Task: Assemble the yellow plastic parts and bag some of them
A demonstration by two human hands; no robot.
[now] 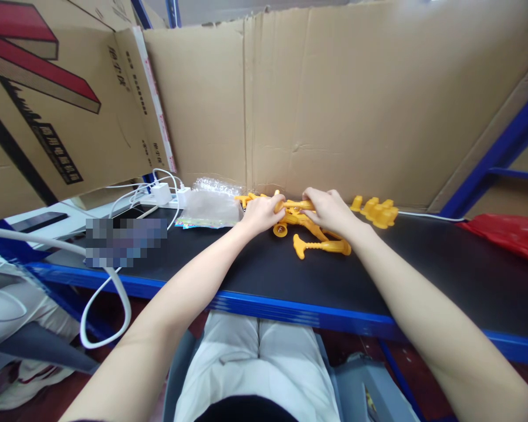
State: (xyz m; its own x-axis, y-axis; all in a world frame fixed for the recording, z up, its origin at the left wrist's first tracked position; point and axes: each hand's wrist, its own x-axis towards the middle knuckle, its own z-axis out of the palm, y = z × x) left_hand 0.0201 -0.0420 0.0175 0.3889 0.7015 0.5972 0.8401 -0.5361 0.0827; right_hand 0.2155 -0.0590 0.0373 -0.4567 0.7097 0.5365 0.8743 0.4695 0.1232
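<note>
Both hands are on one yellow part (295, 204) at the far middle of the black table (422, 275), close to the cardboard wall (334, 99). The left hand (260, 214) closes its fingers around the left end of this part, and the right hand (330, 210) is clamped on its right end, so the part lies level between them. Under the hands there are more yellow parts (321, 245), touching each other in a loose pile. A small heap of yellow pieces (378, 212) lies to the right, near the wall. To the left of the hands there is a clear bag (211, 205), and beyond it a white charger (162, 193) with cables. A red bag (510, 231) lies at the right edge.
</note>
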